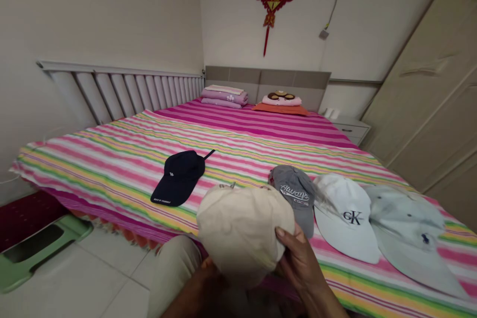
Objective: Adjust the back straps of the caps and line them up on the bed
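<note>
A beige baseball cap [244, 226] is held up over the bed's near edge, its crown facing me. My right hand [298, 256] grips its right side, with the thumb on the outside of the fabric. At the lower left of the cap is my left hand [206, 278], dark and blurred, its fingers mostly hidden behind the cap. On the striped bed sheet [122, 149], a navy cap [182, 176] lies to the left. To the right lie a grey cap [296, 194] with white lettering, a white cap [346, 218] marked CK, and a pale grey-green cap [410, 233].
Folded purple bedding [223, 97] and a pink-and-orange stack [281, 104] sit by the headboard [298, 82]. A white radiator [130, 87] runs along the left wall. A green stool [44, 253] stands on the tiled floor. A nightstand [350, 129] and wardrobe [428, 89] are at right.
</note>
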`<state>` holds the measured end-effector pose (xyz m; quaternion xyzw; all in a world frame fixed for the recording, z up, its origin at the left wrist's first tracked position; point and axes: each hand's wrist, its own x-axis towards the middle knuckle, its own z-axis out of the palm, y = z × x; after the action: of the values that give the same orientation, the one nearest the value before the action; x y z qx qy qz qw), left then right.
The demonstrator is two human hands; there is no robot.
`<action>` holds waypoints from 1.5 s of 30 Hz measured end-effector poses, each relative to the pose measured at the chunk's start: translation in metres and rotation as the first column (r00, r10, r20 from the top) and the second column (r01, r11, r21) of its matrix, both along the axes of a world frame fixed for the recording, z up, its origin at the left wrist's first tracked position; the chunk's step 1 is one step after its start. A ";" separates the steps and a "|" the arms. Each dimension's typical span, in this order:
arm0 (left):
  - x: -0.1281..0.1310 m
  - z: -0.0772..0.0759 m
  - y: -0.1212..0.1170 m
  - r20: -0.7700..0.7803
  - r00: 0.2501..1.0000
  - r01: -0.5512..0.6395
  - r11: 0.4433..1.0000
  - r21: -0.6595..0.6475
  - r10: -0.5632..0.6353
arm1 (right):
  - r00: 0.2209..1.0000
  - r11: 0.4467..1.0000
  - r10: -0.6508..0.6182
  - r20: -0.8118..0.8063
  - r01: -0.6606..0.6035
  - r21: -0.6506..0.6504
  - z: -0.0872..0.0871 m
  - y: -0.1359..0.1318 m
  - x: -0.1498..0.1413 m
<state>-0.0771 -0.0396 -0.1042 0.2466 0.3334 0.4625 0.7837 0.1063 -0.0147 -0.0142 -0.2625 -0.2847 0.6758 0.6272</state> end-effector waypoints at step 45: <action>0.001 0.080 0.046 -0.151 0.982 0.146 0.966 0.212 -0.115 | 0.936 0.980 0.182 0.302 -0.197 0.017 -0.011 -0.038 0.060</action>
<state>-0.0758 0.0064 -0.0242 0.3854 0.3157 0.4262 0.7550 0.1660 -0.0523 -0.0252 -0.3180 -0.4159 0.6787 0.5150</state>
